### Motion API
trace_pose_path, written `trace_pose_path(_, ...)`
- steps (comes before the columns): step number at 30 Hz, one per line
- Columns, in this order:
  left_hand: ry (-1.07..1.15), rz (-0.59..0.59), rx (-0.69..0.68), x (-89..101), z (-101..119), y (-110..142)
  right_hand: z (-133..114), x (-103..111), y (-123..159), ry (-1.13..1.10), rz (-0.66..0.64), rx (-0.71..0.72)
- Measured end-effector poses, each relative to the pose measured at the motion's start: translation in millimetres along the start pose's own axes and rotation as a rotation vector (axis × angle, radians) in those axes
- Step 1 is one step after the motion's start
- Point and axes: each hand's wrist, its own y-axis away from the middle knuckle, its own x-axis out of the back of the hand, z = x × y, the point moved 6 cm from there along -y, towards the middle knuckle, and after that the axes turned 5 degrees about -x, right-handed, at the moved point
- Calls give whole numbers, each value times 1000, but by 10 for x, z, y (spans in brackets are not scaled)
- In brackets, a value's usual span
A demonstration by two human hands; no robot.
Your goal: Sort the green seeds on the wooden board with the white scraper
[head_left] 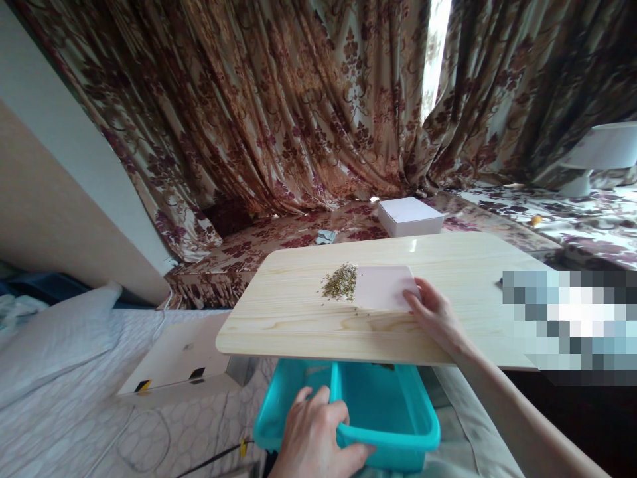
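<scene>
On the pale wood-grain table [279, 318] lies a loose heap of small green and yellowish grains [340, 282], too small to name exactly. A flat, light pinkish-white card [382, 287] rests with its left edge against the heap. My right hand [430, 307] pinches the card's right end, thumb on top. Below the table's near edge is a two-compartment teal plastic bin [393, 441]. My left hand [318, 430] grips its front rim near the divider, with fingers over the inside. A few dark bits show at the bin's far side, partly hidden under the table edge.
A white box [411, 214] sits behind the table on a flower-patterned covered surface. A flat pale carton [174, 355] lies on the bed to the left. Stray grains are scattered around the heap. A blurred-out patch [577, 325] covers the table's right end. Patterned curtains [279, 99] hang behind.
</scene>
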Motion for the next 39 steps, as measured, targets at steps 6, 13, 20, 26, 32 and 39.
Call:
trace_pose_path(6,6,-17,0,5,-1,15,-36,-17,7,-7,-34,18)
trace_pose_path(13,3,-28,-3,9,17,7,-88,-53,25,6,-68,42)
trace_pose_path(20,0,-16,4,16,17,18,-131,-40,44,22,-58,20)
trace_pose_path(26,-36,20,12,25,-16,42,-70,-52,20,3,-84,4)
trace_pose_path(32,-78,64,17,40,-54,66,-20,-74,5,-22,-126,-27)
trace_pose_path(39,-75,73,23,42,-50,44,7,-93,19,-32,-173,-37)
